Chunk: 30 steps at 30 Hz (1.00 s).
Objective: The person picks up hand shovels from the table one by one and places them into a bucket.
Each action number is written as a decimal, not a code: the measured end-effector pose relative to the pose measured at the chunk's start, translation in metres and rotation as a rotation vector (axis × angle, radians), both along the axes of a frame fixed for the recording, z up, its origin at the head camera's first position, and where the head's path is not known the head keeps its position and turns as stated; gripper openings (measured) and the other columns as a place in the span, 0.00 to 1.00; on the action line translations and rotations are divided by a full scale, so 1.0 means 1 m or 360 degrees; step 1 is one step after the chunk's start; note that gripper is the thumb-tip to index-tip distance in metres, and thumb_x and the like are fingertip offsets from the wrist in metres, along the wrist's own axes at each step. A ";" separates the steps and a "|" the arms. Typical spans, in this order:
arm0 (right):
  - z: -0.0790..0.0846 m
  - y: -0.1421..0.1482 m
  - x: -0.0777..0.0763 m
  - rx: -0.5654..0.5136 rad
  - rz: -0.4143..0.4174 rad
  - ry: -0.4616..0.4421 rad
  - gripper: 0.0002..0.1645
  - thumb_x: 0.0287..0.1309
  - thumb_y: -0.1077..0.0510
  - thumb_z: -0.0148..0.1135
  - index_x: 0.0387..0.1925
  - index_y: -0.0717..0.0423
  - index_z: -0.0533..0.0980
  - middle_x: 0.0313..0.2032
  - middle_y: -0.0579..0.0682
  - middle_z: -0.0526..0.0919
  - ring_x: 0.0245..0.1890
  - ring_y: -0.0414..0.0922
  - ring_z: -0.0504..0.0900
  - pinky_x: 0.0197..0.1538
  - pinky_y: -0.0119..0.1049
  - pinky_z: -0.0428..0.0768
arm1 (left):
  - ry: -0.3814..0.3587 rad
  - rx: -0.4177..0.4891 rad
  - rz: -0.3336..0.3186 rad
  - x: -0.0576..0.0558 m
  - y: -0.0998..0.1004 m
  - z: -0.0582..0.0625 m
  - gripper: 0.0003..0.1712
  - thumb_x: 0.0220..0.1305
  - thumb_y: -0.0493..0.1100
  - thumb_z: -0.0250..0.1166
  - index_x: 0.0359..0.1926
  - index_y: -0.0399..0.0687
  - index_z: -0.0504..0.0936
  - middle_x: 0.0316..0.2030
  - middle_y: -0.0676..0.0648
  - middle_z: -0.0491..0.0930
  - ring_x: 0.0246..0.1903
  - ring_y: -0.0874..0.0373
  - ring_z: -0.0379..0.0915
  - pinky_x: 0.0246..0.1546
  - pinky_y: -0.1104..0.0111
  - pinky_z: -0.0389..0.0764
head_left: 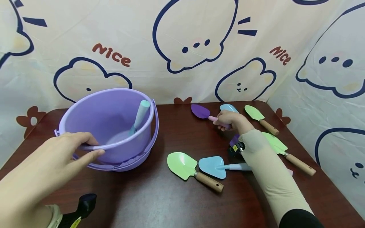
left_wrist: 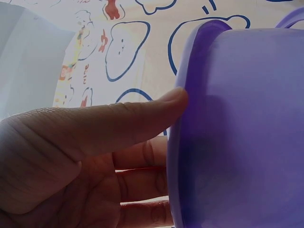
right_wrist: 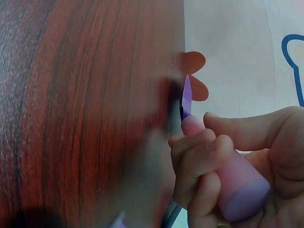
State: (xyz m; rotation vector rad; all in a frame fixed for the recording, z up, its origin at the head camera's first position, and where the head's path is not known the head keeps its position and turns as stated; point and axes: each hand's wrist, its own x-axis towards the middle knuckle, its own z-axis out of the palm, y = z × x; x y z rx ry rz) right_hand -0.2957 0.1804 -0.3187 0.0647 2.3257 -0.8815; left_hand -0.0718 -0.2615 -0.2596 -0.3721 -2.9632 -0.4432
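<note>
As one hand (head_left: 64, 153) grips one bucket (head_left: 132, 152), another (head_left: 231, 119) holds one trowel (head_left: 201, 111).

In the head view, the red-brown word "Nice" (head_left: 109, 53) is printed on the cartoon cloth (head_left: 142, 38), and a second "Nice" (head_left: 280, 55) is printed farther right.

- One bucket (head_left: 142, 141), at the left hand (head_left: 63, 154).
- Three green trowels (head_left: 180, 164): two right of the right hand (head_left: 230, 119), one between both hands.
- Two purple trowels (head_left: 200, 111): one in the right hand, one just nearer, partly hidden.
- Three blue tools (head_left: 212, 166): one in the bucket, one beyond the right hand, one nearer.
</note>
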 end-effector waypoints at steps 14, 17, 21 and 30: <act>0.008 -0.004 0.004 -0.0060 0.0100 0.0145 0.17 0.73 0.56 0.51 0.52 0.66 0.68 0.26 0.50 0.73 0.21 0.40 0.71 0.28 0.32 0.69 | -0.0009 -0.0005 0.0012 -0.002 0.001 0.000 0.11 0.63 0.58 0.68 0.33 0.59 0.81 0.26 0.61 0.79 0.25 0.71 0.70 0.27 0.71 0.70; 0.009 -0.006 0.004 -0.0073 0.0105 0.0171 0.17 0.73 0.57 0.51 0.53 0.67 0.68 0.25 0.49 0.73 0.21 0.40 0.71 0.28 0.31 0.69 | -0.0050 0.0001 0.0019 -0.003 0.001 0.000 0.12 0.63 0.59 0.67 0.34 0.59 0.82 0.26 0.60 0.80 0.26 0.68 0.71 0.27 0.71 0.70; 0.011 -0.008 0.006 -0.0092 0.0121 0.0199 0.16 0.72 0.57 0.51 0.51 0.67 0.68 0.25 0.49 0.72 0.21 0.40 0.70 0.26 0.30 0.68 | -0.0064 0.0001 0.0022 -0.003 0.001 0.000 0.13 0.63 0.59 0.67 0.34 0.58 0.82 0.26 0.60 0.80 0.26 0.67 0.71 0.27 0.71 0.70; 0.024 -0.017 0.011 -0.0086 0.0163 0.0260 0.19 0.71 0.56 0.54 0.52 0.70 0.69 0.24 0.51 0.74 0.21 0.40 0.70 0.27 0.31 0.69 | 0.0038 -0.0052 -0.0011 -0.002 0.000 0.000 0.10 0.62 0.57 0.69 0.33 0.61 0.81 0.24 0.62 0.78 0.24 0.70 0.68 0.27 0.71 0.69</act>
